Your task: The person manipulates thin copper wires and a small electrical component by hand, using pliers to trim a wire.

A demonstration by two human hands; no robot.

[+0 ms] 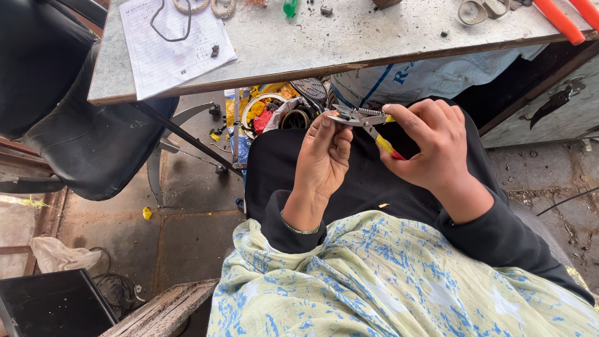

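My right hand (433,146) grips a small pair of pliers (365,122) with yellow and red handles, jaws pointing left. My left hand (324,159) is raised beside it, fingertips pinched at the plier jaws on something too small to make out. Both hands hover over my lap, which is covered in black cloth, just below the edge of a grey worktable (349,43). A thin bangle circles my left wrist.
On the table lie a printed paper sheet (171,47) with a black wire loop, small rings, a green item and orange-handled tools (568,19). Under it sit a white sack (424,75) and bright scraps (268,112). A black chair (81,125) stands at left.
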